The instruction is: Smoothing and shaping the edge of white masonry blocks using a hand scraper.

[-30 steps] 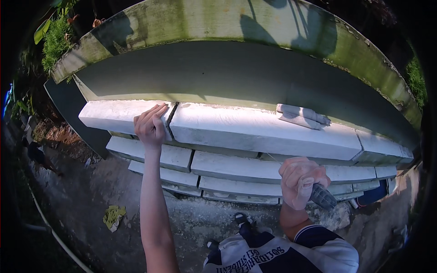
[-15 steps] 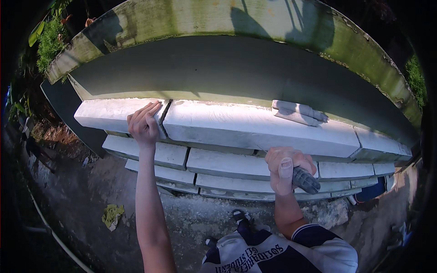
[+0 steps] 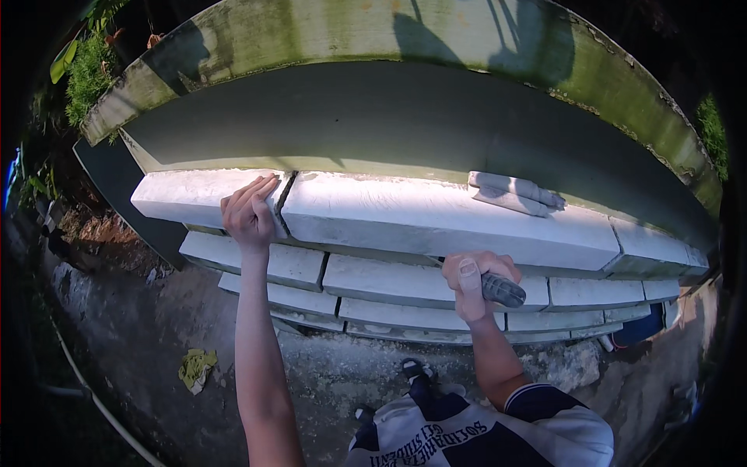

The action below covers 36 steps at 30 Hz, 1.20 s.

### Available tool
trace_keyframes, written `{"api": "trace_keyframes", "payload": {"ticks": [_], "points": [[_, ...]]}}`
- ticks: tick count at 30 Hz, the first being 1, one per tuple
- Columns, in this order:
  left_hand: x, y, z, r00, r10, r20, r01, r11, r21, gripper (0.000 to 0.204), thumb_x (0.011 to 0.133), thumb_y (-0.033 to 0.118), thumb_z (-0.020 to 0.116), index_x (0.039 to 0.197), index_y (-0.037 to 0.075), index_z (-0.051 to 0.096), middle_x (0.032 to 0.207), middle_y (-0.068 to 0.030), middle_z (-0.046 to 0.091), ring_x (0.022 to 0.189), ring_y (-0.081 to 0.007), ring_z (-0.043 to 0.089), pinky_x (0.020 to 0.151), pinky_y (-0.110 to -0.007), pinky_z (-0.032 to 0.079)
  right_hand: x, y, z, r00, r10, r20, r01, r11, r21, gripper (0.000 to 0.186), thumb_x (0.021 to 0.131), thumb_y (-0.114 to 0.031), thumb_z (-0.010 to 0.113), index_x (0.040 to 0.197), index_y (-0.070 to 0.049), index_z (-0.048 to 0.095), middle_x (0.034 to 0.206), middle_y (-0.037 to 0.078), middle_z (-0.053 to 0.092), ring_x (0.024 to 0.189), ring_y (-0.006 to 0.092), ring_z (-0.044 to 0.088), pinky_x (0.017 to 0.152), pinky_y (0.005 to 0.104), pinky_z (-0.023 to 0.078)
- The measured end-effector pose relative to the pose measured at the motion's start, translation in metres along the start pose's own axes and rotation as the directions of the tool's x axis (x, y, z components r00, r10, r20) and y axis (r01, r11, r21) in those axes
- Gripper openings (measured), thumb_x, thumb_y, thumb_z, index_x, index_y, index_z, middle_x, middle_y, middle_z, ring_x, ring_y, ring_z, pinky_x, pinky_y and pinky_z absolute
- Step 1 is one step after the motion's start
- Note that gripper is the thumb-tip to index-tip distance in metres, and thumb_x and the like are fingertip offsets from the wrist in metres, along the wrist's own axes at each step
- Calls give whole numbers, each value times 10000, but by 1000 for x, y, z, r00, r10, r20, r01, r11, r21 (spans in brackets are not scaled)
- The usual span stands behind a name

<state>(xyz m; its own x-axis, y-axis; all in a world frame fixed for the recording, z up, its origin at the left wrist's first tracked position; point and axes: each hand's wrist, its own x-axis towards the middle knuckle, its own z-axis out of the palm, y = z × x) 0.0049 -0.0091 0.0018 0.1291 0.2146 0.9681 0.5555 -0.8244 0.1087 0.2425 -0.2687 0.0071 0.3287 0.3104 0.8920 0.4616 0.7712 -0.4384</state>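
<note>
My left hand (image 3: 250, 210) lies on the top of a white block (image 3: 183, 194), its fingers stretched toward the wall beside a dark joint. To the right of that joint runs a longer white block (image 3: 436, 214) with faint scratches on its top. My right hand (image 3: 476, 282) is closed round the dark ribbed handle (image 3: 503, 290) of a hand tool, in front of the longer block and slightly below its front edge. The tool's thin front end points left; most of it is hidden by my fist and too small to name.
A folded grey-white cloth-like thing (image 3: 515, 194) rests on the longer block. Behind rises a mossy concrete wall (image 3: 327, 39). Lower rows of white blocks (image 3: 389, 282) stand beneath. A crumpled yellowish cloth (image 3: 197, 369) lies on the ground at the left.
My right hand has moved a little to the left with the tool, whose handle now lies closer to level. My left hand stays on the same block.
</note>
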Motion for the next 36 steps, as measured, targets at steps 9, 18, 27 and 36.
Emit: {"api": "trace_keyframes", "payload": {"ticks": [9, 18, 27, 36], "points": [[-1, -2, 0, 1000, 8, 11, -8, 1000, -2, 387, 929, 114, 435, 997, 154, 814, 1033, 21, 788, 1026, -138, 728, 855, -280, 440, -6, 4, -5, 999, -38, 37, 34, 995, 94, 305, 977, -93, 590, 734, -80, 407, 500, 8, 426, 388, 120, 365, 390, 292, 357], [-3, -4, -8, 1000, 2, 12, -3, 1000, 26, 391, 937, 116, 430, 986, 158, 815, 1024, 29, 790, 1019, -134, 730, 855, -279, 443, -8, 9, 11, 997, 2, 71, 7, 992, -127, 326, 988, -146, 586, 724, -81, 407, 495, 17, 488, 378, 114, 443, 421, 296, 441], [-2, -5, -3, 1000, 11, -14, -11, 1000, 12, 385, 943, 124, 434, 982, 159, 816, 1017, 29, 790, 1002, -136, 733, 837, -275, 438, 9, -20, 3, 990, -107, 96, 97, 990, 105, 285, 996, -137, 582, 764, -76, 430, 478, 4, 429, 364, 112, 349, 382, 303, 390], [1, 1, 0, 1000, -2, -10, 2, 1000, 4, 386, 942, 126, 433, 986, 161, 815, 1024, 26, 789, 1017, -134, 728, 843, -284, 441, 2, 2, 3, 999, 45, -2, -45, 997, -67, 304, 993, -172, 604, 756, -101, 428, 474, -15, 420, 367, 114, 372, 420, 306, 428]]}}
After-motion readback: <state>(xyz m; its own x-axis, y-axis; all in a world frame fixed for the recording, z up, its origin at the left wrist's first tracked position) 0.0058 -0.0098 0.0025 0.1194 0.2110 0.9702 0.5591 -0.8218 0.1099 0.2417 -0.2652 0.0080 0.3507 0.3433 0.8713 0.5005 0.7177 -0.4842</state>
